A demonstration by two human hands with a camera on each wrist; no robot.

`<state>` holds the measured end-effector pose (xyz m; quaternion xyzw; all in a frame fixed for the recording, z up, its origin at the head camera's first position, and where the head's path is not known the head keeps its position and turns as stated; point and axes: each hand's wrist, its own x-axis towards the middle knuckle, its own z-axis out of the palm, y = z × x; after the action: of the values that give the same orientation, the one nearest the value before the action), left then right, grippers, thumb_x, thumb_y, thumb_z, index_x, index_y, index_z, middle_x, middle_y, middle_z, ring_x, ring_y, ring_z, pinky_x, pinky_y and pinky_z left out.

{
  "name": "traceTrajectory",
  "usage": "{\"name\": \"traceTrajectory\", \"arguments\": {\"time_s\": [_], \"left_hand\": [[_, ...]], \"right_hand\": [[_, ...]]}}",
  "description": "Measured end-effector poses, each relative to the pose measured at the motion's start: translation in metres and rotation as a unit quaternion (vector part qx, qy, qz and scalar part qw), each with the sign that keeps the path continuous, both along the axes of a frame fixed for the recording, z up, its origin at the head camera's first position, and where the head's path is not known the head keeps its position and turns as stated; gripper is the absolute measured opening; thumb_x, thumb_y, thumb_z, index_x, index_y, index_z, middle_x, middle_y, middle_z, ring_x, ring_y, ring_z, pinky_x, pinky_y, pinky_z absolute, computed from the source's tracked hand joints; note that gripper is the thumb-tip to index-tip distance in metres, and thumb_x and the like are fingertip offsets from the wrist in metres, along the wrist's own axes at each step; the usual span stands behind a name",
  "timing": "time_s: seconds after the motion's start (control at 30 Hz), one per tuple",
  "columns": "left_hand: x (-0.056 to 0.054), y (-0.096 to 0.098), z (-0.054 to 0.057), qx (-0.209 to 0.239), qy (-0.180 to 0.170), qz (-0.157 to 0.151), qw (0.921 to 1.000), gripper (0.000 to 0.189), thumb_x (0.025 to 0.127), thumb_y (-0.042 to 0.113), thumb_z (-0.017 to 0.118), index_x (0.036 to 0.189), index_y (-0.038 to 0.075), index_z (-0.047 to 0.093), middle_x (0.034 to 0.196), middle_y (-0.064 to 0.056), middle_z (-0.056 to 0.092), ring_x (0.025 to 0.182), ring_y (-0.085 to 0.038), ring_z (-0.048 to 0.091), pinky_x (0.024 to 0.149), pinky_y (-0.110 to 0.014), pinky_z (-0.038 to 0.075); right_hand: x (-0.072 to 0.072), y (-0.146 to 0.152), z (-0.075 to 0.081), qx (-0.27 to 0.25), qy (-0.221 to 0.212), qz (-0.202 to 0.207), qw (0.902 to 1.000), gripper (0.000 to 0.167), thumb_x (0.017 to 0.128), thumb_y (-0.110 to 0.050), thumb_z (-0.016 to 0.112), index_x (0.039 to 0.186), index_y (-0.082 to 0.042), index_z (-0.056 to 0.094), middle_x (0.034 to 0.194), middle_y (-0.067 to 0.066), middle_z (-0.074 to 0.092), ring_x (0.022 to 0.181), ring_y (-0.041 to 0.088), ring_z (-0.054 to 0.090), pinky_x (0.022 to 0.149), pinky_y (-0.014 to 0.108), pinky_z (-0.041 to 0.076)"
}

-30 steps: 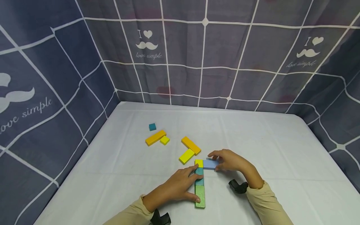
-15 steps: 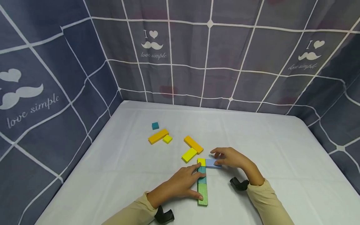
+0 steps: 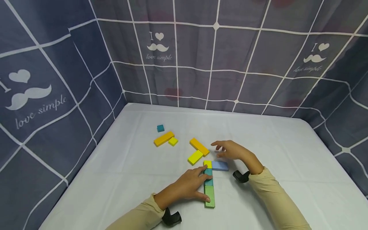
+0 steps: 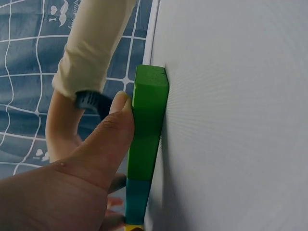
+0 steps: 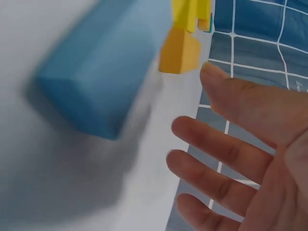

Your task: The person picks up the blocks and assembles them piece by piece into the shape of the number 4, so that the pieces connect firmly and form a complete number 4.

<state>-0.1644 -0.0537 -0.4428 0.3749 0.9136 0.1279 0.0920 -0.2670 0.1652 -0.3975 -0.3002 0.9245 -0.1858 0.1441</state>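
Green block [image 3: 210, 194], teal block [image 3: 209, 182], small yellow block [image 3: 208, 163]: forming one straight row, about midway between the worktop's [image 3: 258, 137] left and right edges, running toward its back edge.

Left hand [image 3: 187, 183]: pressing from above, thumb lying on the green block, fingertips on the other two; digits spreading, not gripping.

Blue block [image 3: 220, 165]: lying roughly square to the row, left end meeting the small yellow block.

Right hand [image 3: 234, 150]: hovering beyond the blue block, thumb and fingers apart, holding nothing.

Handling, as judged: light, level pressing is probably serving the row best; any straightening is calling for a small nudge at the blue block's free end.

Worktop: wearing a white, creased cover. Toward the back left corner, lying loose: teal cube [image 3: 160, 128]; first orange block [image 3: 164, 139], yellow cube [image 3: 173, 141] sitting just beside; then yellow block [image 3: 195, 157] and second orange block [image 3: 199, 147], meeting at an angle.

Room: checked curtains [image 3: 189, 83] hanging beyond the left, back and right edges, showing hearts, moustaches, lettering.
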Motion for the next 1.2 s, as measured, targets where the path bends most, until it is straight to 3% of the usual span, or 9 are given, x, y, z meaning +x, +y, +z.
{"name": "traceTrajectory", "arguments": {"time_s": [0.2, 0.47, 0.87, 1.07, 1.2], "left_hand": [[-0.001, 0.0, -0.002, 0.0, 0.002, 0.0, 1.0, 0.076, 0.073, 0.066, 0.057, 0.136, 0.027, 0.041, 0.149, -0.008, 0.026, 0.131, -0.023, 0.037, 0.103, -0.041, 0.036], [-0.002, 0.0, -0.004, 0.011, -0.005, -0.004, 0.9999, 0.077, 0.072, 0.065, 0.059, 0.136, 0.027, 0.041, 0.149, -0.008, 0.025, 0.13, -0.023, 0.037, 0.101, -0.041, 0.037], [-0.001, 0.0, -0.005, 0.007, 0.015, -0.007, 0.9998, 0.076, 0.072, 0.066, 0.057, 0.136, 0.026, 0.041, 0.149, -0.009, 0.027, 0.13, -0.022, 0.037, 0.101, -0.04, 0.037], [-0.001, 0.0, -0.006, 0.005, 0.02, -0.006, 0.9998, 0.076, 0.072, 0.066, 0.057, 0.135, 0.026, 0.042, 0.148, -0.008, 0.027, 0.131, -0.021, 0.036, 0.101, -0.04, 0.038], [-0.001, 0.0, -0.006, 0.002, 0.02, -0.004, 0.9998, 0.077, 0.072, 0.067, 0.057, 0.136, 0.027, 0.041, 0.149, -0.008, 0.026, 0.132, -0.021, 0.035, 0.101, -0.04, 0.037]], "right_hand": [[-0.017, -0.008, 0.007, 0.01, 0.026, 0.022, 0.9993, 0.055, 0.083, -0.013, 0.066, 0.133, -0.004, 0.045, 0.116, 0.018, 0.059, 0.107, 0.033, 0.055, 0.089, 0.046, 0.046], [-0.027, -0.021, 0.012, 0.044, 0.045, 0.039, 0.9973, 0.067, 0.079, -0.014, 0.07, 0.138, -0.008, 0.04, 0.136, 0.016, 0.046, 0.123, 0.035, 0.043, 0.099, 0.05, 0.038], [-0.029, -0.038, 0.006, 0.054, 0.05, 0.054, 0.9959, 0.074, 0.074, -0.014, 0.075, 0.138, -0.012, 0.04, 0.143, 0.011, 0.039, 0.127, 0.036, 0.039, 0.1, 0.053, 0.035], [-0.029, -0.042, 0.002, 0.062, 0.055, 0.096, 0.992, 0.075, 0.073, -0.012, 0.075, 0.139, -0.016, 0.039, 0.144, 0.009, 0.037, 0.128, 0.038, 0.036, 0.097, 0.061, 0.032], [-0.03, -0.046, 0.004, 0.074, 0.034, 0.1, 0.9917, 0.084, 0.071, -0.013, 0.077, 0.142, -0.019, 0.033, 0.148, 0.006, 0.03, 0.132, 0.037, 0.029, 0.098, 0.063, 0.029]]}}
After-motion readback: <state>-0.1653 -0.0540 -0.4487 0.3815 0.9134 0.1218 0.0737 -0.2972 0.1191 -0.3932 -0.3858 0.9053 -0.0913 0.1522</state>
